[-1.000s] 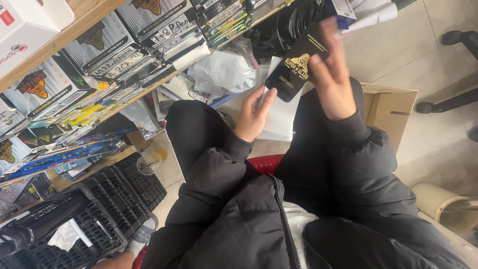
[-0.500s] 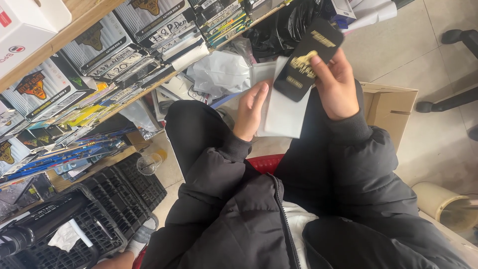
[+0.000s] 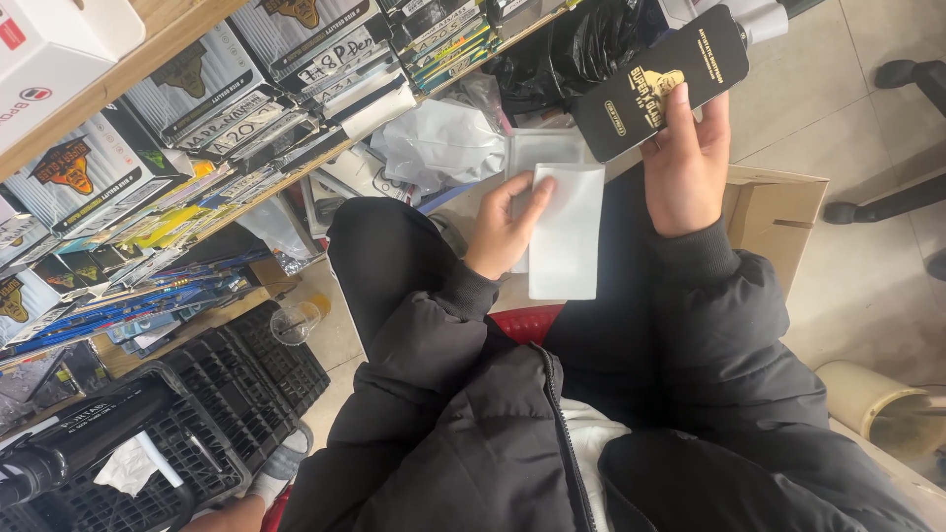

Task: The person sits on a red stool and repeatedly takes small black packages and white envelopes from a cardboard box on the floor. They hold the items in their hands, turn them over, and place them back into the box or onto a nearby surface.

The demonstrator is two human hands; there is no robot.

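Black flat package (image 3: 658, 84) with gold print sits in the upper right of the frame, tilted, gripped at its lower edge by the right hand (image 3: 687, 167); the fingers curl round it, with the thumb pressed on its printed face. Just left of it and lower, near the centre of the frame, the left hand (image 3: 501, 232) holds a white rectangular sleeve (image 3: 566, 232) upright over the lap, the thumb on top and the other fingers pressed together behind its left edge. A 2nd white sheet (image 3: 537, 150) shows behind the sleeve. Package and sleeve are apart, not touching.

Both arms wear a black padded jacket (image 3: 473, 433). Across the upper left of the frame runs a wooden shelf (image 3: 148, 49) with stacked flat packages (image 3: 236, 108) below it. A crumpled white bag (image 3: 439, 138) and a black plastic bag (image 3: 572, 44) lie in the upper middle. A brown cardboard box (image 3: 774, 212) stands at the right, on a tiled floor (image 3: 867, 128). Black plastic crates (image 3: 212, 414) fill the lower left.
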